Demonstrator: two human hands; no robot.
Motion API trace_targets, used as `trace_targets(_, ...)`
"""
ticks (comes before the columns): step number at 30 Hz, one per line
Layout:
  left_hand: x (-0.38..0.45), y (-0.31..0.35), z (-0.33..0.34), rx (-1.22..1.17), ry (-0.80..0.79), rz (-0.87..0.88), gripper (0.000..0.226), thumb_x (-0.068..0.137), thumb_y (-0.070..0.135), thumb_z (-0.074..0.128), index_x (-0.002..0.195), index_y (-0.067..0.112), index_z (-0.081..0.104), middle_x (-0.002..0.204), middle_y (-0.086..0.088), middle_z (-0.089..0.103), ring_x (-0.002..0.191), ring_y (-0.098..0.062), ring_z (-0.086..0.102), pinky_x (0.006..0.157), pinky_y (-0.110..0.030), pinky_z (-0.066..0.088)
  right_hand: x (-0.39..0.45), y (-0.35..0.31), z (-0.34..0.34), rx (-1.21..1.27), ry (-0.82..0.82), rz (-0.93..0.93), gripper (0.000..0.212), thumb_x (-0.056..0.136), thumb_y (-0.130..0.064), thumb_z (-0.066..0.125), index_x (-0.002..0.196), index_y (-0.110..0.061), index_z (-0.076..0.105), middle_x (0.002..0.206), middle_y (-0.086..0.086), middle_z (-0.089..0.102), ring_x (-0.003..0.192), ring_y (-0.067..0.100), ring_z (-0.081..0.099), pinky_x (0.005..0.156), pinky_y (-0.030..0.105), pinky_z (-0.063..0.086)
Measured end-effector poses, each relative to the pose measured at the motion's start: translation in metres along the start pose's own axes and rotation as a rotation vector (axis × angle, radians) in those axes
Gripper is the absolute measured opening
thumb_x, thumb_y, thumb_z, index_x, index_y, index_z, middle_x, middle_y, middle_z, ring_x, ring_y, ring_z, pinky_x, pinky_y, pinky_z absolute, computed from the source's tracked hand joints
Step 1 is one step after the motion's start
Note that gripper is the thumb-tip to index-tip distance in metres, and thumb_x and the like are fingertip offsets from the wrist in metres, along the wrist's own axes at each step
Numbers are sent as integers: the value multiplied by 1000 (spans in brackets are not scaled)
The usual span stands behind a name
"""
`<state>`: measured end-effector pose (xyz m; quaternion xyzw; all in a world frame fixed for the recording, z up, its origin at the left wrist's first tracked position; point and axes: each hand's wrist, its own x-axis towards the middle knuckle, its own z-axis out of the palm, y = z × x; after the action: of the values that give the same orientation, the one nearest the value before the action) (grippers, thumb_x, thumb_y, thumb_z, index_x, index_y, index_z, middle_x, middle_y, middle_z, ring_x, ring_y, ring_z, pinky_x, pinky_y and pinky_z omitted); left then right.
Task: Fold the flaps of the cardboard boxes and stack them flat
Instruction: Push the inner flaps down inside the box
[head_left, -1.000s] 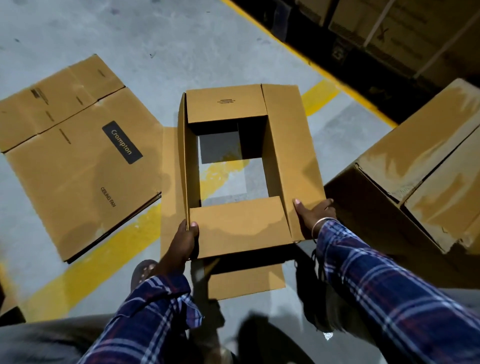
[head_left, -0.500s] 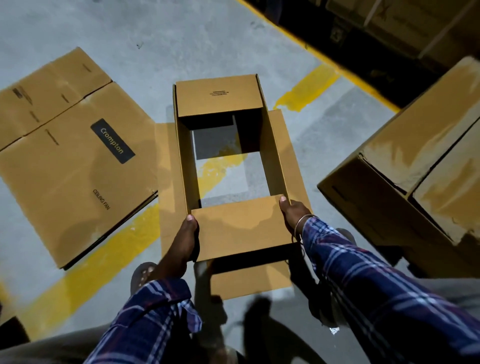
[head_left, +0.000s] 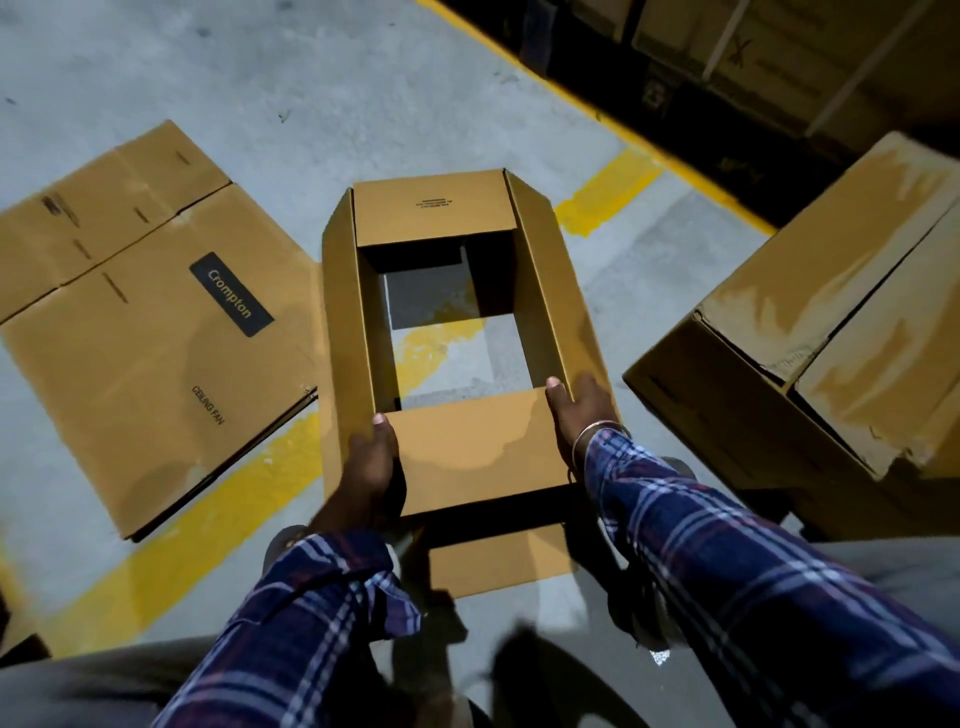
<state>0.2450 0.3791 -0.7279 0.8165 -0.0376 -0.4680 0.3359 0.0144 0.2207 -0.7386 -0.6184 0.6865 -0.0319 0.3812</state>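
- An open cardboard box (head_left: 550, 322) stands on the concrete floor (head_left: 260, 78) in front of the person — both ends are open, so the floor and a yellow painted line (head_left: 171, 551) show through it.
- The left hand (head_left: 371, 462) grips the near-left edge of the box, thumb on top beside the folded-in near flap (head_left: 478, 447).
- The right hand (head_left: 579, 410) holds the near-right edge, thumb at the flap's corner, fingers down on the right side flap.
- The far flap (head_left: 431, 208) is folded inward too.
- A flattened box (head_left: 135, 332) marked "Crompton" lies on the floor to the left, just beside the open one.
- A closed carton (head_left: 810, 332) stands to the right.
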Motion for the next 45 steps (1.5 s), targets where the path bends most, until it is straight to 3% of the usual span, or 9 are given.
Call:
trace_targets(3, -7, 16, -17, 270, 85, 89, 85, 98, 74, 31, 154, 10, 34, 155, -25, 40, 138, -45, 43, 114, -51, 35, -5, -13, -2, -198, 129, -378, 57, 101, -46, 50, 147, -14, 41, 157, 12, 35, 150, 32, 23, 118, 50, 28)
trace_targets(7, -45, 61, -46, 607, 17, 338, 73, 103, 67, 34, 149, 13, 48, 152, -17, 49, 137, -36, 48, 108, -44, 39, -10, -46, 8, -481, -103, -544, 61, 102, -56, 39, 152, -20, 39, 159, 6, 38, 155, 28, 7, 123, 49, 9)
trace_targets(12, -106, 133, -87, 893, -207, 508, 60, 103, 57, 48, 148, 19, 51, 147, -9, 57, 134, -28, 52, 110, -40, 41, -27, -73, 2, -679, -169, -509, 66, 100, -68, 23, 133, -22, 58, 132, 10, 63, 133, 31, 46, 119, 55, 11)
trace_targets(17, -149, 155, -128, 1272, -4, 601, 72, 96, 74, 38, 154, 32, 37, 144, -5, 60, 130, -30, 57, 105, -51, 48, -56, -108, -38, -525, -188, -525, 61, 101, -66, 34, 109, -16, 69, 111, 14, 69, 104, 34, 62, 90, 41, 43)
trace_targets(24, -200, 145, -110, 1158, -360, 547, 74, 100, 61, 49, 160, 22, 31, 159, -7, 44, 147, -26, 39, 119, -39, 31, -109, -109, -69, -622, -681, -487, 73, 76, -62, 79, 129, -14, 64, 85, -4, 60, 80, 20, 62, 92, 40, 55)
trace_targets(28, -209, 146, -98, 1172, -333, 614, 76, 100, 65, 46, 161, 25, 30, 164, -4, 36, 150, -25, 34, 118, -39, 30, -127, -84, -49, -726, -748, -437, 82, 69, -62, 85, 137, -26, 58, 132, 4, 58, 118, 26, 58, 108, 47, 46)
trace_targets(31, -210, 146, -96, 1175, -337, 652, 75, 100, 65, 44, 161, 24, 29, 165, -6, 33, 150, -26, 33, 119, -41, 29, -141, -62, -32, -868, -783, -428, 85, 67, -60, 86, 138, -29, 51, 140, 3, 52, 126, 30, 52, 106, 51, 44)
trace_targets(37, -210, 150, -93, 1278, -296, 654, 73, 103, 58, 46, 163, 22, 25, 162, -7, 39, 149, -27, 35, 117, -42, 32, -140, -27, 10, -1047, -501, -601, 86, 68, -59, 84, 137, -23, 46, 134, 10, 42, 126, 33, 39, 101, 50, 42)
trace_targets(45, -195, 161, -81, 1308, -340, 682, 73, 104, 58, 44, 163, 20, 23, 164, -6, 35, 150, -27, 35, 118, -42, 32, -116, -25, 54, -1024, -396, -562, 54, 87, -33, 74, 132, -18, 47, 128, 9, 57, 122, 33, 55, 93, 44, 46)
